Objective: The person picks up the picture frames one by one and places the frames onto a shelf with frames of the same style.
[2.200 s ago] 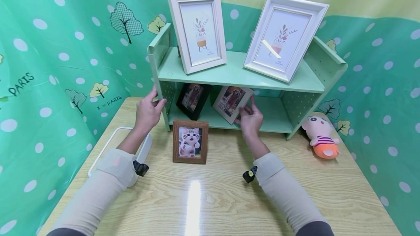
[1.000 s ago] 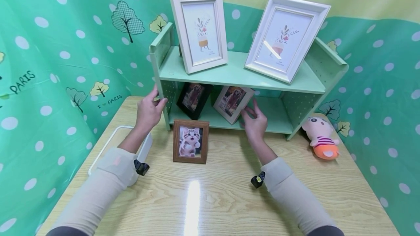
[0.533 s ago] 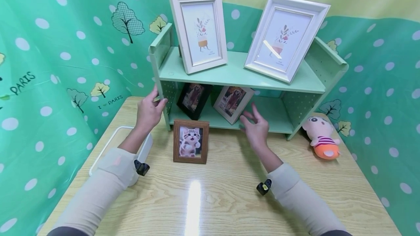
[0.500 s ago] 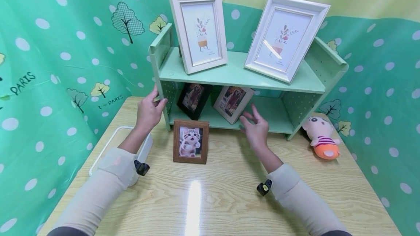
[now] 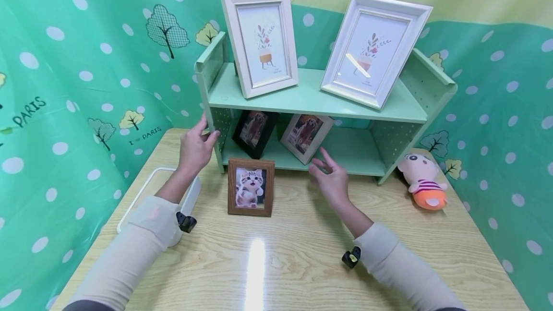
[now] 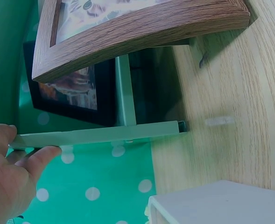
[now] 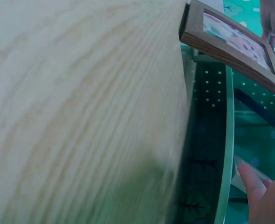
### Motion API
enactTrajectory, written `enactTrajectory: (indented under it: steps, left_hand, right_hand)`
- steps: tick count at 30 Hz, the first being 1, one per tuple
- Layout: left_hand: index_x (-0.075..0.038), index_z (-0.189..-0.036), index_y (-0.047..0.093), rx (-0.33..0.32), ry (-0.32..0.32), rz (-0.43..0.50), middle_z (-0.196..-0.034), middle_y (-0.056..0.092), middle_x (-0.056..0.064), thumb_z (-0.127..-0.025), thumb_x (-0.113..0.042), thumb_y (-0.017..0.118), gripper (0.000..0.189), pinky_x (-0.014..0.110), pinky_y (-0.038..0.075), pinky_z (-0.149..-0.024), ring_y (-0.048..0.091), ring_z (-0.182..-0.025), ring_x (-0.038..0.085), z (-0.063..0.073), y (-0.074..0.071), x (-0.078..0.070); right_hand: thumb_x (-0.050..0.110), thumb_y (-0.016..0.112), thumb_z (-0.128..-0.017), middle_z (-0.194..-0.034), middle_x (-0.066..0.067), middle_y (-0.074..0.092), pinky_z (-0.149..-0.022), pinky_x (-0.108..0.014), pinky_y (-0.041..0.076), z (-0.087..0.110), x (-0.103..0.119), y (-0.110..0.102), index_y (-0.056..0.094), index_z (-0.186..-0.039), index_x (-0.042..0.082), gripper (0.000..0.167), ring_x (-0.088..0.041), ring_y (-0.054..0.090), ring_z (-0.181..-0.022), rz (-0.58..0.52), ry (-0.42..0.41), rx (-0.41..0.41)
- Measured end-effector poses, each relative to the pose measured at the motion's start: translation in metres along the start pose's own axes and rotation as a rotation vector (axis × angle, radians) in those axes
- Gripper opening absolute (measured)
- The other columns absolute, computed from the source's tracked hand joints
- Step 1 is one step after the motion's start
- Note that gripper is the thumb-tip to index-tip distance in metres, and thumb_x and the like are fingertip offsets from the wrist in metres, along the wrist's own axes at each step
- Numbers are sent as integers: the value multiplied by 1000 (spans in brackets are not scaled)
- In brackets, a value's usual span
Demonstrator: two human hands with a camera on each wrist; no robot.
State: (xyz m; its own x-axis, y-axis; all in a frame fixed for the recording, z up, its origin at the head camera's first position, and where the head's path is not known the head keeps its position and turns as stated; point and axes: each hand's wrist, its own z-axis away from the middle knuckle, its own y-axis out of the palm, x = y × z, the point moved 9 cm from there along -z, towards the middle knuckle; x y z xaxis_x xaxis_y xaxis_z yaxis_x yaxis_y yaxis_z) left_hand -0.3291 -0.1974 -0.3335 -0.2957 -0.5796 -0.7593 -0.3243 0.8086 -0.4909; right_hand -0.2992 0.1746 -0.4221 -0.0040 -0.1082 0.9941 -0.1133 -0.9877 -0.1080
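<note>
In the head view, my left hand (image 5: pixel 195 147) holds the left side panel of a green two-tier shelf (image 5: pixel 315 91); the left wrist view shows thumb and fingers at that panel (image 6: pixel 100 134). My right hand (image 5: pixel 334 181), fingers loosely spread and holding nothing, is just below the lower right edge of a light-coloured photo frame (image 5: pixel 323 131). That frame leans tilted on the lower tier, with a dog picture inside. Left of it stands a black photo frame (image 5: pixel 264 143), also with a dog picture. A brown wooden photo frame (image 5: pixel 232 186) with a kitten picture stands in front.
Two large white frames, a left one (image 5: pixel 236 42) and a tilted right one (image 5: pixel 339 44), stand on the upper tier. A white bin (image 5: pixel 190 200) sits by my left forearm. A plush doll (image 5: pixel 423 184) lies right of the shelf. Patterned green cloth (image 5: pixel 95 167) hangs behind.
My right hand has let go of the light-coloured frame and drawn back toward me, down and slightly right. That frame stays tilted in its place. The left hand has not visibly moved.
</note>
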Motion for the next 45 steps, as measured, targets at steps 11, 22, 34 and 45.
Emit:
enactTrajectory:
  steps: [11, 22, 34, 45]
  left_hand:
    - [-27, -160, 34, -3, 0, 6, -141, 60, 25, -102, -11, 62, 67, 50, 63, -88, 69, -112, 45, 1, 0, 1]
    - [-27, -160, 32, 9, -8, 6, -142, 59, 24, -102, -11, 61, 67, 51, 63, -89, 68, -114, 45, 1, 2, 1]
    - [-28, -159, 35, -4, -5, 17, -142, 59, 24, -102, -9, 62, 66, 49, 62, -90, 67, -113, 46, 1, 1, 2]
    - [-27, -159, 36, -6, 13, 10, -142, 59, 24, -102, -10, 62, 66, 50, 62, -89, 68, -113, 45, 0, 1, 1]
  right_hand:
    - [16, 75, -94, -137, -11, 67, -91, -53, 62, 11, -5, 20, 47, -153, 33, 67, -30, 72, -112, -13, 35, 86]
    - [12, 74, -94, -139, -20, 63, -93, -60, 60, 19, -12, 46, 46, -154, 24, 68, -27, 72, -113, -43, 50, 183]
    - [10, 73, -94, -137, -16, 65, -92, -55, 62, 24, -19, 68, 46, -154, 23, 67, -25, 74, -105, -52, 89, 222]
    - [11, 74, -93, -133, -9, 69, -82, -44, 67, 31, -26, 88, 49, -152, 27, 66, -24, 76, -101, 8, 139, 232]
